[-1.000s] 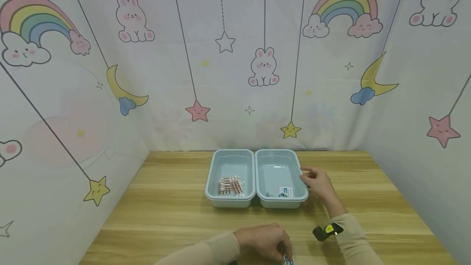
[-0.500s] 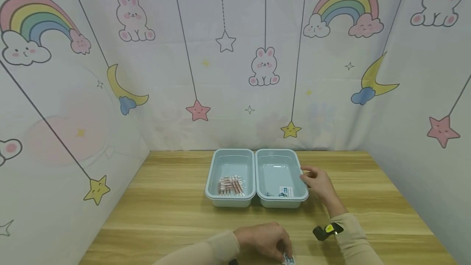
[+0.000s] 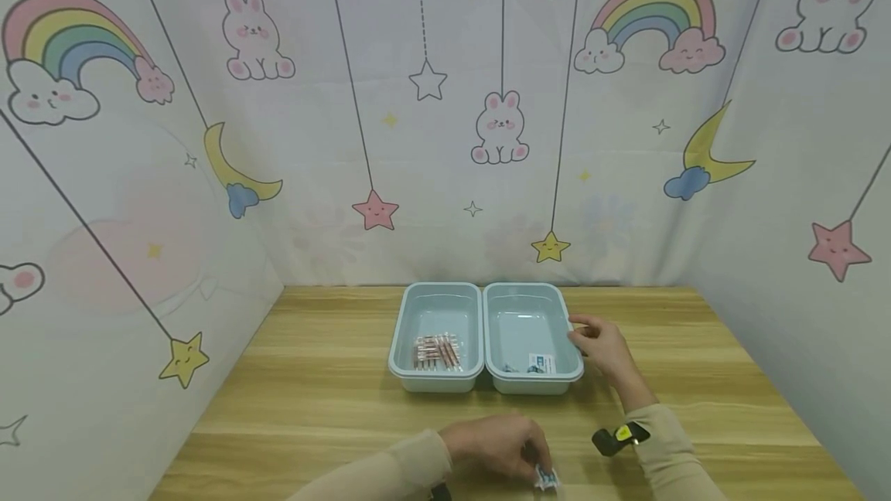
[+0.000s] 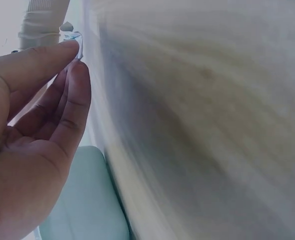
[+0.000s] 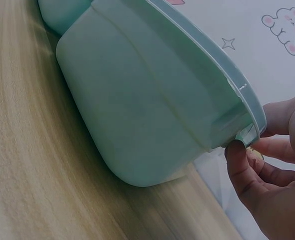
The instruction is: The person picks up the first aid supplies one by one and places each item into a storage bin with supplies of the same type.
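Note:
Near the table's front edge in the head view, my left hand (image 3: pixel 496 445) pinches a small white-and-blue wrapped packet (image 3: pixel 547 478). The left wrist view has the packet (image 4: pixel 73 36) at the thumb and fingertips, mostly hidden by them. My right hand (image 3: pixel 605 348) holds the right side of the right pale blue bin (image 3: pixel 532 385). Up close in the right wrist view, thumb and fingers grip that bin's rim (image 5: pixel 245 92). Low inside the bin lie a white-and-blue packet (image 3: pixel 541 363) and other small dark bits, too small to make out.
A second pale blue bin (image 3: pixel 436 384) stands against the first on its left, with several reddish-brown sticks in clear wrappers (image 3: pixel 437 352) inside. Both bins sit on the wood-grain table (image 3: pixel 320 377), close to the printed cloth backdrop (image 3: pixel 445 176).
My left hand has lifted slightly and moved a little away from the front edge, so more of the packet shows. The right hand and both bins stay where they were.

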{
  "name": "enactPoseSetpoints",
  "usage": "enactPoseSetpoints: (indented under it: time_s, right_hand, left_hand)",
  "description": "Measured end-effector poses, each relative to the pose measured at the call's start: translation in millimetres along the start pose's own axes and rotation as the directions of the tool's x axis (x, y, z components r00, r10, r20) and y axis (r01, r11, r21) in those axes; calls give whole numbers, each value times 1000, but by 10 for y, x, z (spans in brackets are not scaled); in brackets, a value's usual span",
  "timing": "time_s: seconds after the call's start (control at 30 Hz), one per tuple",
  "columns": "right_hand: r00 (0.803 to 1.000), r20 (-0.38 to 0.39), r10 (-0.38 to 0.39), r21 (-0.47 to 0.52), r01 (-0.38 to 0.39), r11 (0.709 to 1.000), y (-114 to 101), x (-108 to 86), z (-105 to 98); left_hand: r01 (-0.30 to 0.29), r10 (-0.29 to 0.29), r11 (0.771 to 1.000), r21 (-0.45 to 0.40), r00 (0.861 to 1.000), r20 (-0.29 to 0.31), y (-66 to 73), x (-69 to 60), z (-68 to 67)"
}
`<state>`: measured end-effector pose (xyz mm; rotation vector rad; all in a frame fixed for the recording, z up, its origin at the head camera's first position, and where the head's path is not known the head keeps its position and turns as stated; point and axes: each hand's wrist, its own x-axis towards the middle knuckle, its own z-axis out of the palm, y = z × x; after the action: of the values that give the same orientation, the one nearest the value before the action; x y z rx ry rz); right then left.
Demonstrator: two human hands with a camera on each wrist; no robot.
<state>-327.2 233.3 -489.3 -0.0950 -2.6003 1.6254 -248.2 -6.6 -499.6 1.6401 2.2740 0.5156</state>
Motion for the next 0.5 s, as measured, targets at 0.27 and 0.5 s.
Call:
enactPoseSetpoints:
  time_s: [0.27, 0.5]
  right_hand:
    - [1000, 0, 1, -12, -1, 1000, 3, -2, -3]
    - [1000, 2, 10, -20, -10, 1000, -10, -12, -4]
  left_hand:
    - [-31, 27, 999, -34, 993, -117, -78, -8, -146]
    - [-32, 16, 996, -89, 983, -185, -118, -18, -272]
